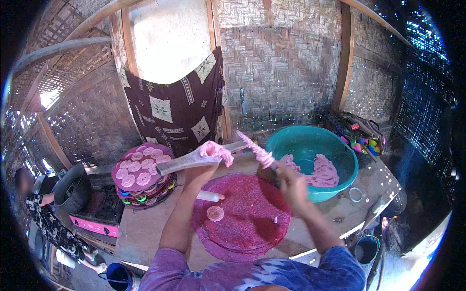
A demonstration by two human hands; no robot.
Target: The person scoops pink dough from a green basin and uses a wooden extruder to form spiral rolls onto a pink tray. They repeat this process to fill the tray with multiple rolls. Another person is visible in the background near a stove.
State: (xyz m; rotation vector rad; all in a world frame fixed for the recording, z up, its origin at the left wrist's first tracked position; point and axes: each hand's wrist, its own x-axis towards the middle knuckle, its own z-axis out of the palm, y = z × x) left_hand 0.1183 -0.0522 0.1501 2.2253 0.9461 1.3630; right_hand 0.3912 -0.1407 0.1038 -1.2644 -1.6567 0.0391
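Note:
In my left hand [203, 170] is a long grey press-like tool [182, 163], raised above the mats, its fingers mostly hidden behind it. A lump of pink dough [217, 152] sits on the tool's middle. My right hand [290, 183], slightly blurred, is closed round a stick coated in a twist of pink dough [260, 154]. Below both hands lies a stack of round red mats [247, 228]. One pink dough coil [215, 213] rests on the top mat, with a white cylinder [208, 196] beside it. A teal basin [357, 167] of pink dough [324, 172] stands beyond my right hand.
At left, stacked round trays [120, 180] carry several dough coils. A white ring [356, 194] lies beside the basin on the wooden table [320, 225]. Farther left are a pink-fronted stove [94, 226], a dark wok [73, 186] and another person [51, 225]. A small fire [385, 223] burns at right.

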